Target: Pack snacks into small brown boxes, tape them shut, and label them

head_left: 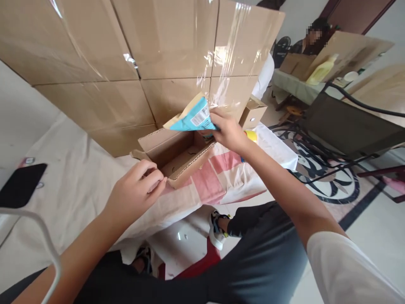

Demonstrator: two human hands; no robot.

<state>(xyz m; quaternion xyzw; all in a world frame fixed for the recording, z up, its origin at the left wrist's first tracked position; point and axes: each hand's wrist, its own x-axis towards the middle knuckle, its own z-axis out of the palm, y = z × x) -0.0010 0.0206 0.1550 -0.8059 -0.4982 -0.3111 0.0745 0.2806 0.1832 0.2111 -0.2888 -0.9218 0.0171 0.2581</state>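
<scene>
My right hand [229,131] is closed on a blue and tan packet [193,117] with a white barcode label, gripped by one end. The packet is raised over an open cardboard box [190,165] that lies on the cloth-covered table [177,207]. Inside the box, at its right end, something small and dark is partly hidden by my right hand. My left hand [139,185] has its fingers curled and closed at the near left corner of the box. A yellow-topped object [251,135] stands behind my right forearm, mostly covered.
Large taped cardboard panels [177,50] stand upright behind the box. A small carton [254,112] is at the table's right end. A black phone-like slab [22,185] lies at left. To the right are a dark chair [348,122] and a person [311,40] behind another table.
</scene>
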